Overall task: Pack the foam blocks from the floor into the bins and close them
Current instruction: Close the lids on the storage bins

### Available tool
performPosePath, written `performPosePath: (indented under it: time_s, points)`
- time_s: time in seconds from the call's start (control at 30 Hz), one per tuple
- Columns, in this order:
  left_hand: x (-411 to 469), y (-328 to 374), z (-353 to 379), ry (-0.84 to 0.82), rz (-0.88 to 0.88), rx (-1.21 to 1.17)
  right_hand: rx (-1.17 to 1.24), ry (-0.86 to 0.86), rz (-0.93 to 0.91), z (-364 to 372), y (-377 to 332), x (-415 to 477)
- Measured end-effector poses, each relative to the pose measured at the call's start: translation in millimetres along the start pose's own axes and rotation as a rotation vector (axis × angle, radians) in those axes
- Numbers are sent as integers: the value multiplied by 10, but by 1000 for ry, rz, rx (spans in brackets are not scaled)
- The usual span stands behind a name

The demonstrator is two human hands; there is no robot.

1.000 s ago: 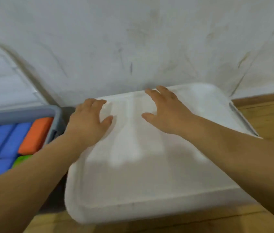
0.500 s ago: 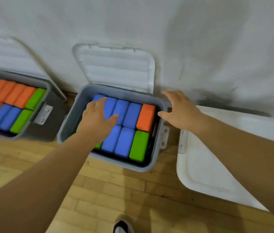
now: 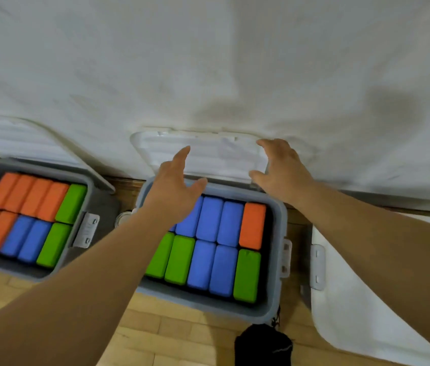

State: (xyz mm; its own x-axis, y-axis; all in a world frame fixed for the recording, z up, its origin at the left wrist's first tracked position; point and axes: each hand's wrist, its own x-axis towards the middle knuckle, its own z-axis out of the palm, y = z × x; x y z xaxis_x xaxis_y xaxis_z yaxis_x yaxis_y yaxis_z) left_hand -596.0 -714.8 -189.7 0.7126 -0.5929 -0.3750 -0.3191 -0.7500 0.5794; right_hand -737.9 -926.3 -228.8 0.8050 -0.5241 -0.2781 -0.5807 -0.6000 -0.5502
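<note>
Bottom edge: a black thing point(image 3: 262, 344) sits on the wood floor point(image 3: 155, 326) just before the middle bin; it is too blurred to name.
Middle bin: the grey bin point(image 3: 208, 305) stands open between your forearms, a white latch point(image 3: 285, 257) on its right wall.
Blocks: foam blocks point(image 3: 203, 262) fill it in two rows. The near row runs green, green, blue, blue, green. The far row is blue with one orange at the right end, its left part hidden by your left arm.
Right bin: just beside it, a bin is closed under a white lid point(image 3: 367, 299).
Left bin: a second grey bin point(image 3: 97, 204) is open, packed with orange, blue and green blocks point(image 3: 31, 202). Its lid point(image 3: 23, 138) leans back on the wall.
Left hand: your left hand point(image 3: 174, 180) hangs over the middle bin's far rim, fingers straight and together, thumb spread wide, holding nothing. The fingertips overlap the raised lid, but you cannot tell whether they touch it.
Right hand: your right hand point(image 3: 282, 167) is at that lid's right edge, fingers loosely curved and thumb apart, with the edge in the gap. Contact cannot be told.
Raised lid: the middle bin's white lid point(image 3: 208, 154) stands up against the wall, hinged at the far rim.
Wall: a white, scuffed wall point(image 3: 208, 62) closes the scene.
</note>
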Motion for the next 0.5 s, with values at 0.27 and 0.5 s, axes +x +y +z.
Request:
performPosePath:
  time_s: [0.27, 0.5]
  points:
    - [910, -233, 58, -50, -33, -74, 114, 72, 56, 272, 59, 332]
    - [701, -586, -57, 61, -147, -346, 230, -96, 64, 255, -540, 172]
